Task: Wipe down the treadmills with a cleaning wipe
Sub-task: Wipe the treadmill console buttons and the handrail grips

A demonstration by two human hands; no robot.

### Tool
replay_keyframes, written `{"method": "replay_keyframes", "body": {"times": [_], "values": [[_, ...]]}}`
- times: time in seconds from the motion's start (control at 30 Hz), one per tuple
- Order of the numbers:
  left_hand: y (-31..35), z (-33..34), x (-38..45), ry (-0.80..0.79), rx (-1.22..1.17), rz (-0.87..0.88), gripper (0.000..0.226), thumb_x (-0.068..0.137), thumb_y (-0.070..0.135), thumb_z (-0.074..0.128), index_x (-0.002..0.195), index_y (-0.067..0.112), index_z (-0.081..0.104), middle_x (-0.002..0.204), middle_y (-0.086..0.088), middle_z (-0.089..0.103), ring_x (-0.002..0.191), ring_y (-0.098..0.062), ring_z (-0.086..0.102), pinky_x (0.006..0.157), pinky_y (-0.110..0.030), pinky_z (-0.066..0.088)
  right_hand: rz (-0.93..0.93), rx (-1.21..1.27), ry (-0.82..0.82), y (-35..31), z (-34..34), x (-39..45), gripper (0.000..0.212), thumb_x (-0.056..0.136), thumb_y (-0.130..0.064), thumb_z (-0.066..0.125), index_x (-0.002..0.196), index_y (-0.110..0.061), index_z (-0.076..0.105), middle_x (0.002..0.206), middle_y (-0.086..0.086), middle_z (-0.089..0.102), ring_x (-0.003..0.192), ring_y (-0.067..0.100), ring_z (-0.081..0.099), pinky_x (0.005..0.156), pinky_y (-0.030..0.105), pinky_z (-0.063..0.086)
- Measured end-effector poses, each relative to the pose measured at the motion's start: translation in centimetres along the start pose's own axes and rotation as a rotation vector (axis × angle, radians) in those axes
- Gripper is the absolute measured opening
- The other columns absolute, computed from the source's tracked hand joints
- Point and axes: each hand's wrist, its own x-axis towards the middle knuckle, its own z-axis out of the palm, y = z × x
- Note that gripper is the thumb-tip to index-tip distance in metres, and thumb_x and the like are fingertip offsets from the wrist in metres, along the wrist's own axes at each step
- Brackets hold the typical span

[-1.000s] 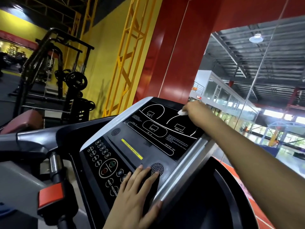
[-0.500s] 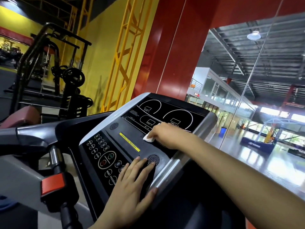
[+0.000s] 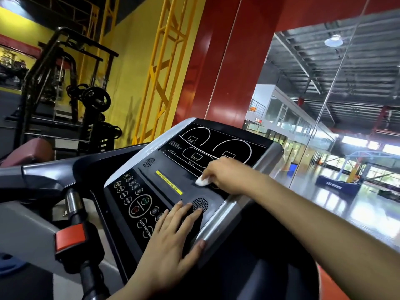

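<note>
Since one second ago: wipe (image 3: 202,181) brought from far right of display down to mid-console; since half a second ago, barely shifted.

Far left: weight rack (image 3: 71,94), well apart, no part in task.

Near left: grey handrail (image 3: 36,180), red clip (image 3: 70,237) below it on upright; not yet wiped, judging by position of wipe.

Centre: console (image 3: 173,191), tilted, dark face toward wearer. Button cluster (image 3: 138,200) at near left, yellow label (image 3: 169,185) across middle, display (image 3: 216,146) at far edge, speaker grille (image 3: 200,204) near right.

Left hand (image 3: 173,245): flat on near part of console, fingers straight and spread, fingertips (image 3: 199,210) at grille, thumb against silver side rail (image 3: 218,230). Holding nothing; probably placed as brace while reaching across.

Right hand (image 3: 225,176): fingers curled over wipe, pinching small white wad against panel just right of yellow label, between display and grille. Wad kept compact, likely for pressure on flat surface.

Far right: red pillar (image 3: 227,61), glass wall (image 3: 346,126) with hall beyond.

Progress, as judgement: console wiping under way; buttons, rails remaining.
</note>
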Motion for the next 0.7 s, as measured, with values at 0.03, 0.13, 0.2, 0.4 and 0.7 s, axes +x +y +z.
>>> {"method": "replay_keyframes", "body": {"times": [0.03, 0.13, 0.2, 0.4, 0.7], "values": [[0.0, 0.0, 0.0, 0.003, -0.003, -0.003, 0.065, 0.099, 0.072, 0.025, 0.157, 0.042, 0.029, 0.164, 0.019, 0.024, 0.157, -0.006, 0.005, 0.124, -0.039, 0.01, 0.069, -0.069, 0.003, 1.3, -1.4, -0.1, 0.035, 0.09, -0.011, 0.059, 0.117, -0.032, 0.071, 0.112, 0.007, 0.068, 0.102, 0.032, 0.067, 0.078, 0.031, 0.049], [0.0, 0.0, 0.0, 0.002, -0.002, -0.007, 0.064, 0.099, 0.072, 0.024, 0.157, 0.045, 0.026, 0.163, 0.021, 0.023, 0.156, -0.005, 0.005, 0.123, -0.04, 0.01, 0.307, -0.163, 0.077, 5.9, -5.8, -1.4, 0.01, 0.097, -0.018, 0.063, 0.089, -0.013, 0.064, 0.087, 0.011, 0.063, 0.088, 0.032, 0.068, 0.069, 0.032, 0.046], [0.1, -0.1, 0.1, 0.001, -0.008, -0.012, 0.064, 0.099, 0.072, 0.023, 0.157, 0.047, 0.024, 0.162, 0.022, 0.023, 0.156, -0.004, 0.004, 0.124, -0.04, 0.011, 0.353, -0.2, 0.107, 6.8, -6.7, -2.4, 0.017, 0.097, -0.018, 0.063, 0.082, -0.015, 0.055, 0.082, 0.009, 0.058, 0.084, 0.03, 0.065, 0.065, 0.033, 0.043], [0.3, -0.5, 0.2, -0.052, 0.022, -0.026, 0.069, 0.097, 0.074, 0.019, 0.158, 0.044, 0.024, 0.164, 0.019, 0.021, 0.156, -0.003, -0.002, 0.128, -0.043, 0.012, 0.117, -0.045, -0.007, 0.3, -2.1, -3.8, 0.026, 0.087, -0.013, 0.061, 0.107, -0.025, 0.073, 0.108, 0.006, 0.071, 0.098, 0.031, 0.067, 0.084, 0.037, 0.055], [0.4, -0.5, 0.2, -0.037, 0.011, -0.025, 0.065, 0.099, 0.067, 0.028, 0.158, 0.039, 0.029, 0.163, 0.017, 0.025, 0.156, -0.005, 0.003, 0.126, -0.045, 0.019, 0.318, -0.187, 0.163, 6.7, -5.2, -4.8, 0.015, 0.095, -0.015, 0.058, 0.082, -0.011, 0.064, 0.08, 0.01, 0.062, 0.075, 0.03, 0.058, 0.064, 0.031, 0.043]]}}
